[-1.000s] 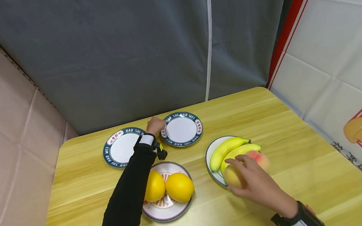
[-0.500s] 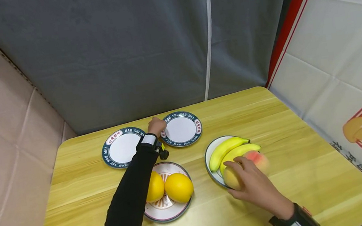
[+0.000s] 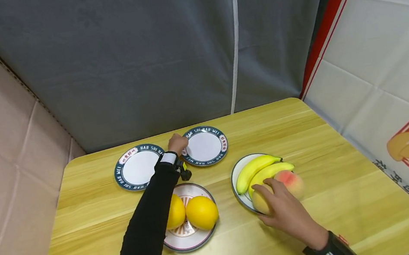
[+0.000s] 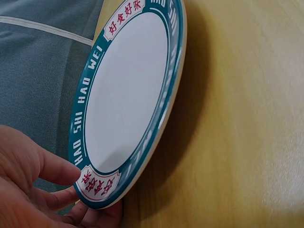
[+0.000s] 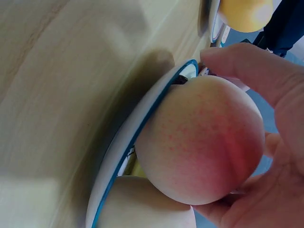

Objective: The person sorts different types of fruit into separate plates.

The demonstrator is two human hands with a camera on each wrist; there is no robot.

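Note:
My left hand (image 3: 178, 143) pinches the rim of a green-edged white plate (image 4: 126, 99) at the back of the table, thumb on the lettered rim and fingers underneath. My right hand (image 3: 284, 210) grips a peach (image 5: 199, 137), blushed pink, with the thumb at one side and the fingers round the other. That peach sits over the rim of a fruit plate (image 3: 237, 173). A second peach (image 3: 290, 183) lies beside it, and two bananas (image 3: 256, 172) lie behind. The right palm is partly hidden behind its own knuckles in the head view.
Left of centre, a patterned plate (image 3: 194, 237) holds two orange-yellow round fruits (image 3: 202, 213), partly covered by my left sleeve (image 3: 144, 231). Another green-edged plate (image 3: 137, 168) stands at the back left. A grey curtain (image 3: 141, 66) hangs behind the wooden table (image 3: 347, 194).
My right hand's fingers have drawn slightly down and closer round the peach. My left hand keeps its hold on the plate rim, and the plates look unmoved.

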